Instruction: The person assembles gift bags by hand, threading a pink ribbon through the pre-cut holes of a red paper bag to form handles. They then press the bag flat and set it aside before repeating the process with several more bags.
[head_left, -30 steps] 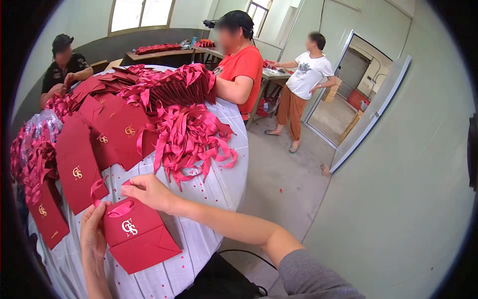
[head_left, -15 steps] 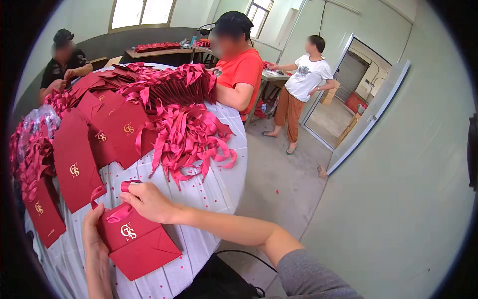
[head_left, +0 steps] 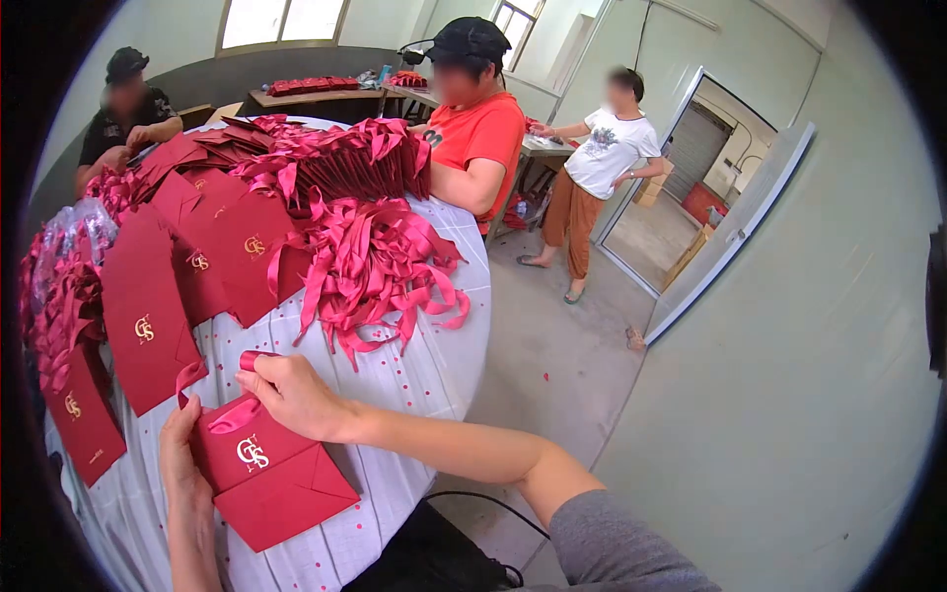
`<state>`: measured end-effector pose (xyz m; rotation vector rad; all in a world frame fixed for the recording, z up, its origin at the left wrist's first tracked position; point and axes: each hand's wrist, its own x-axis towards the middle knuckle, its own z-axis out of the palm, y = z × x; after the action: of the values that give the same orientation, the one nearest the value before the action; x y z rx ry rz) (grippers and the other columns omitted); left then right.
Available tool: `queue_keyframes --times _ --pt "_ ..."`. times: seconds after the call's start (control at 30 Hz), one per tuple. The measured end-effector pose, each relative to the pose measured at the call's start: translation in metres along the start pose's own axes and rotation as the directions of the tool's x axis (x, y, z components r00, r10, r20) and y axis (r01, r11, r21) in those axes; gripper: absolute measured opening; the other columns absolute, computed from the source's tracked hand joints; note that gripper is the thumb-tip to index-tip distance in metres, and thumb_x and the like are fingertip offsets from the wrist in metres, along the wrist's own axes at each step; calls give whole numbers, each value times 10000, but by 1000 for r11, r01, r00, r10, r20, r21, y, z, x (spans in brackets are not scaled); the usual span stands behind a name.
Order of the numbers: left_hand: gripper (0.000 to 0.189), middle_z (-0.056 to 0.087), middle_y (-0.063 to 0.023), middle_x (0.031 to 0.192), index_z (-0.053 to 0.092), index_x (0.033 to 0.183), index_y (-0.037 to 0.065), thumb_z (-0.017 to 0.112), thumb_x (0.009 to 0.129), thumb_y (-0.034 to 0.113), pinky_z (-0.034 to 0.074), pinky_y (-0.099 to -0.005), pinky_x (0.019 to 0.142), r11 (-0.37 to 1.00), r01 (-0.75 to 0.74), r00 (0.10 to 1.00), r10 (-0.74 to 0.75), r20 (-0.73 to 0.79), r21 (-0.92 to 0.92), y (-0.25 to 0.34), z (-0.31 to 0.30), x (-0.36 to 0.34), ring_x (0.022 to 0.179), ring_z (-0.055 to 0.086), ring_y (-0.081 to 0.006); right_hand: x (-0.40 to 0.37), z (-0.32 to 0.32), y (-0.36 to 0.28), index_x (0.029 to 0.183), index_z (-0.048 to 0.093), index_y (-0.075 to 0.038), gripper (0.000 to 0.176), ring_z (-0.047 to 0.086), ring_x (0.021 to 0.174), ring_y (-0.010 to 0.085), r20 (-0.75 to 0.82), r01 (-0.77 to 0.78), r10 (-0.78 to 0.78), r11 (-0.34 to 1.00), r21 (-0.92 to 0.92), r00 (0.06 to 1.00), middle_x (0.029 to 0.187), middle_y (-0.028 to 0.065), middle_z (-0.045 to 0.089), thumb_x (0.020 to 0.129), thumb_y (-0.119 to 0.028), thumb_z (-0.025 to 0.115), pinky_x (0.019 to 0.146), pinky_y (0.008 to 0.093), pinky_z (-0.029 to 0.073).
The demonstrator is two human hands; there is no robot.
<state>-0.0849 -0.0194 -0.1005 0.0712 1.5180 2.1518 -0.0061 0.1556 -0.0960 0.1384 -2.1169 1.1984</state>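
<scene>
A flat dark red paper bag (head_left: 271, 479) with a gold logo lies at the near edge of the round table (head_left: 434, 365). My left hand (head_left: 182, 459) grips its left edge. My right hand (head_left: 291, 392) rests at the bag's top and pinches the pink-red ribbon handle (head_left: 237, 414), one end of which (head_left: 254, 359) sticks out past my fingers.
A loose heap of red ribbons (head_left: 380, 266) lies mid-table, with flat red bags (head_left: 143, 321) spread to the left and stacked bags (head_left: 345, 168) behind. A person in an orange shirt (head_left: 483, 138) and a person in black (head_left: 123, 113) sit at the table. Another person (head_left: 602, 158) stands by the open doorway.
My right hand has slid a little down and left along the bag's top with the ribbon; the ribbon end has shifted. My left hand keeps its hold.
</scene>
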Motion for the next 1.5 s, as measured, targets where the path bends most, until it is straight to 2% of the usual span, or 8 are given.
queue_keyframes --times 0.3,0.5,0.6,0.63,0.67,0.9,1.07,1.5 --pt "270 665 -47 809 625 881 55 574 899 320 509 -260 681 997 75 985 -79 153 28 12 13 -12 718 639 -137 7 -11 -1 625 498 56 358 380 476 112 -5 -52 52 998 38 999 509 155 435 897 -162 580 440 346 320" --pt "348 618 -98 1058 544 1133 5 646 808 81 488 -313 866 1000 -24 953 18 301 17 18 15 -23 958 611 -185 8 -16 -3 642 549 35 349 411 533 72 -39 -106 107 994 37 993 532 138 482 877 -217 603 465 330 353" --pt "402 598 -131 1089 524 1158 -10 662 781 11 487 -336 897 1000 8 944 -15 329 21 26 21 -30 993 604 -203 13 -23 2 700 613 36 281 446 541 47 31 -109 112 989 -98 993 542 11 522 895 -162 575 465 285 355" --pt "401 602 -129 1080 524 1159 -8 660 783 6 493 -330 887 1000 15 943 -21 331 19 27 23 -33 981 608 -196 13 -25 6 710 619 33 287 446 549 44 39 -118 123 986 -117 992 547 -1 520 906 -171 570 469 274 356" --pt "399 606 -126 1070 524 1161 -5 658 785 1 499 -325 876 1000 21 939 -27 342 20 28 24 -34 969 613 -190 14 -24 2 669 568 35 341 451 463 137 -19 -138 137 989 -52 990 535 164 499 893 -223 582 452 350 348" --pt "415 621 -81 1030 525 1177 34 669 788 19 510 -306 857 1000 15 932 -22 362 22 22 21 -29 934 626 -156 19 -38 -14 704 592 -11 303 510 489 225 -63 -190 180 884 -427 982 598 112 573 834 -276 661 488 363 405" --pt "428 616 -85 1046 518 1184 32 672 785 21 504 -312 865 1000 10 939 -17 344 23 21 21 -30 964 616 -161 22 -36 -25 808 615 -59 142 541 730 242 35 340 -344 897 -282 938 760 69 554 721 -83 724 661 359 422" --pt "459 603 -85 1079 480 1227 12 619 794 -42 496 -279 867 995 -83 931 55 361 62 18 27 -35 971 602 -142 17 -18 -32 835 593 -79 204 495 874 230 268 617 -556 688 -382 786 854 38 514 667 -109 705 763 386 383"
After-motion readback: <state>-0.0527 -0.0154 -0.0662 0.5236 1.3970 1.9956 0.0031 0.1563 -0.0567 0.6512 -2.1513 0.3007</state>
